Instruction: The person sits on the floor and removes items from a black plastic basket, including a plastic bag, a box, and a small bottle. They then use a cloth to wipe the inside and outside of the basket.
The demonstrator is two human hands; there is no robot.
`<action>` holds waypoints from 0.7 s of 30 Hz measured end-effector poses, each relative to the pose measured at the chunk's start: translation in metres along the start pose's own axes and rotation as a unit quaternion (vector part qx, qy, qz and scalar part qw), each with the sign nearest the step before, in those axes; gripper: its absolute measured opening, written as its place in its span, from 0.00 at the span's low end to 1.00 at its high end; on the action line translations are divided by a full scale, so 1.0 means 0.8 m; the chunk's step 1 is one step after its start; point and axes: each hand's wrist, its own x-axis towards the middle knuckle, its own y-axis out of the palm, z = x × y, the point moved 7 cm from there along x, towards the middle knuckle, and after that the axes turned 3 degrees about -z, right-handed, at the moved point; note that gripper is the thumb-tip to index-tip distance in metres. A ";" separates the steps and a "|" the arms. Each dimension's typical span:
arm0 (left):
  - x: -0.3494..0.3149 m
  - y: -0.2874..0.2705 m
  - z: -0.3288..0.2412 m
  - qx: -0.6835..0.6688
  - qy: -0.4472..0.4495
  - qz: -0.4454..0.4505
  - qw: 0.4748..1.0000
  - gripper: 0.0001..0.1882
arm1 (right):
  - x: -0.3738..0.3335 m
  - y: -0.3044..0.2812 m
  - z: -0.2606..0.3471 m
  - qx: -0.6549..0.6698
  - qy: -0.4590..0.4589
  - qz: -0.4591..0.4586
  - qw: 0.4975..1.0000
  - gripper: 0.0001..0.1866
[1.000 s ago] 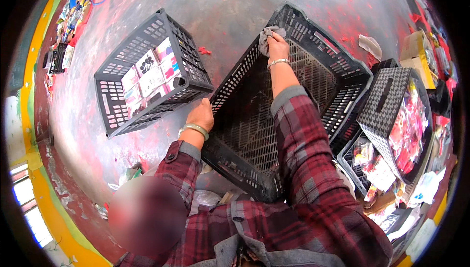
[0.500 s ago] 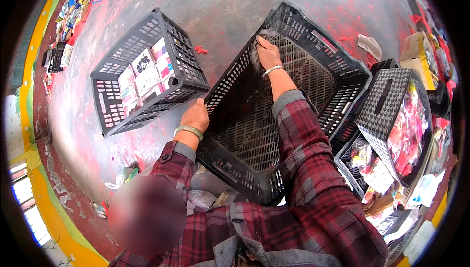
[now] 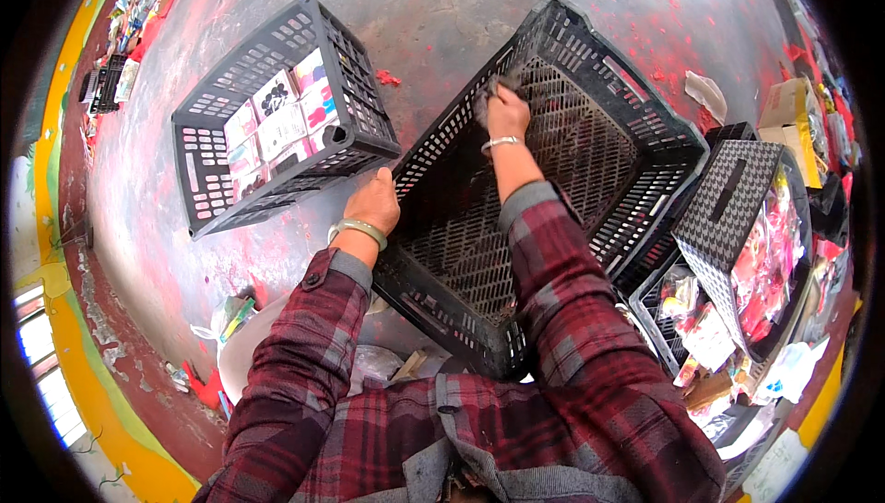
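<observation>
Cloth (image 3: 484, 103) inside black crate (image 3: 461, 263)

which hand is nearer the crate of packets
Left: the left hand is just below the packet crate; the right hand is farther off, inside the large black crate.

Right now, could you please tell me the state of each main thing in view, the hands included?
Large crate: open, gripped at its left rim.
Left hand: closed on that rim.
Grey cloth: bunched, somewhat blurred.
Right hand: closed on that cloth, inside the crate.
Small crate: open, partly filled.
Packets: lying side by side in it.
Patterned box: open.
Red and pink items: heaped inside that box.
</observation>
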 end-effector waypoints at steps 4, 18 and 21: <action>-0.003 -0.008 -0.001 0.006 0.001 0.007 1.000 0.09 | -0.097 0.032 -0.027 0.444 0.210 0.052 0.870 0.12; 0.003 0.007 0.011 -0.018 -0.001 -0.014 1.000 0.10 | -0.066 0.046 0.014 -0.093 0.114 0.048 0.988 0.13; 0.001 0.006 0.009 -0.006 -0.004 -0.001 1.000 0.10 | -0.065 0.035 0.024 -0.110 0.078 0.006 0.991 0.12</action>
